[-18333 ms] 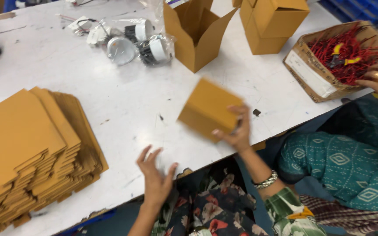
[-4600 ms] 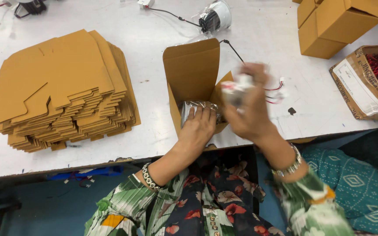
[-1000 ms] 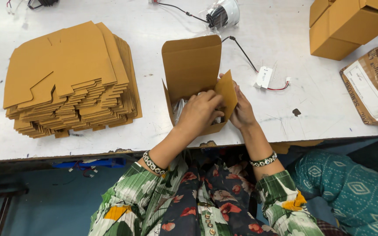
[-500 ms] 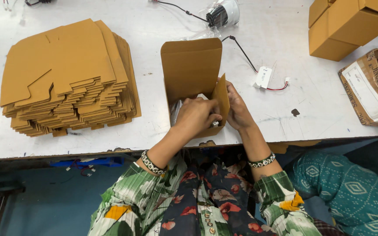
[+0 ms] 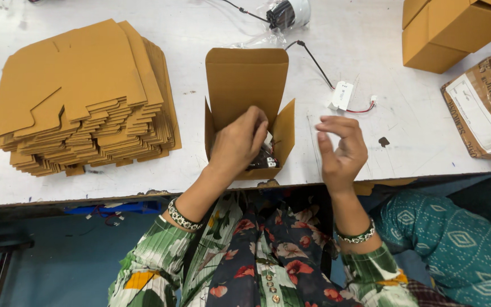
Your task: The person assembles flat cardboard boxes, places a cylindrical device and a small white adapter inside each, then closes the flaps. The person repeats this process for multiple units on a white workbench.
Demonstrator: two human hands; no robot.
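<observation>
A white table [image 5: 370, 34] carries everything, its near edge running just above the person's lap. Toward its left end lies a thick stack of flat cardboard blanks [image 5: 86, 99], fanned so the lower sheets step out along the near side. At the far right corner stand closed brown cartons [image 5: 453, 31], and against the right edge sits an opened carton of red wires [image 5: 484, 108], only partly in view. Close to the near edge, about midway along it, stands a small open cardboard box [image 5: 245, 79], its lid flap raised toward the far side and its side flaps spread. The left hand [image 5: 238, 145] reaches into this box, fingers curled down and pressed onto a dark item in clear wrapping [image 5: 263, 159] that lies inside at the near wall; whether the fingers actually pinch it cannot be told. The right hand [image 5: 341, 149] hovers just beside the box's right flap, over the near edge, holding nothing, its fingers loosely bent and apart. At the far edge behind the box lies a lamp fitting in a clear bag [image 5: 288, 12], with a black cable [image 5: 316, 62] trailing from it to a small white connector block [image 5: 342, 95] with red leads, well apart from the right hand.
</observation>
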